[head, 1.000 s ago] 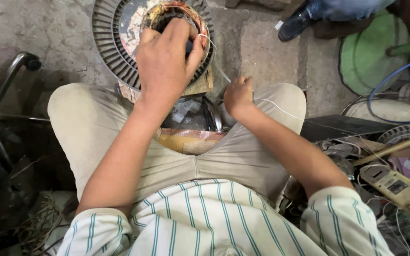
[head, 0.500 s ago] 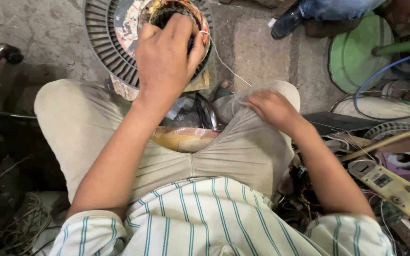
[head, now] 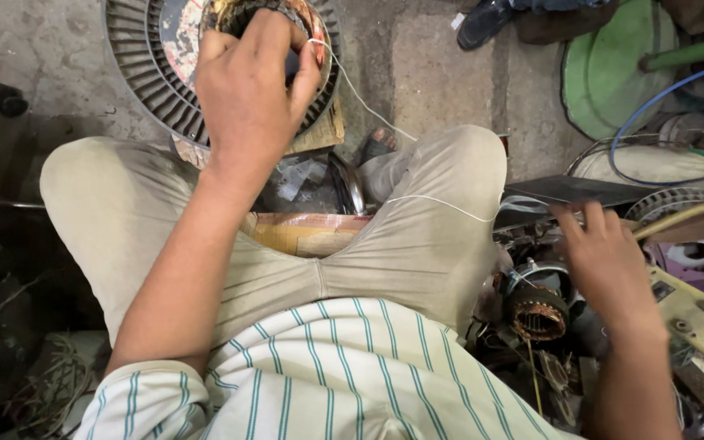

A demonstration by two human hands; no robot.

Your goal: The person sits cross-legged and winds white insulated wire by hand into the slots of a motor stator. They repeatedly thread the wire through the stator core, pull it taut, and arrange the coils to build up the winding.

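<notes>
The left hand [head: 246, 90] was clamped on the wound coil ring [head: 266, 16] inside the finned round housing [head: 136, 57] at the far left, binding apparently unfinished. A white thread [head: 442, 204] trailed right across the knee toward the right hand [head: 605, 257], which hovered with fingers spread over a copper stator [head: 535, 314].

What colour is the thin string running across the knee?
White; the string shows best in the head view, crossing the beige trousers.

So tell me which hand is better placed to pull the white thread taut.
Probably the right. The right hand is free beside the thigh where the white thread ends, while the left hand is clamped on the round motor winding.
</notes>
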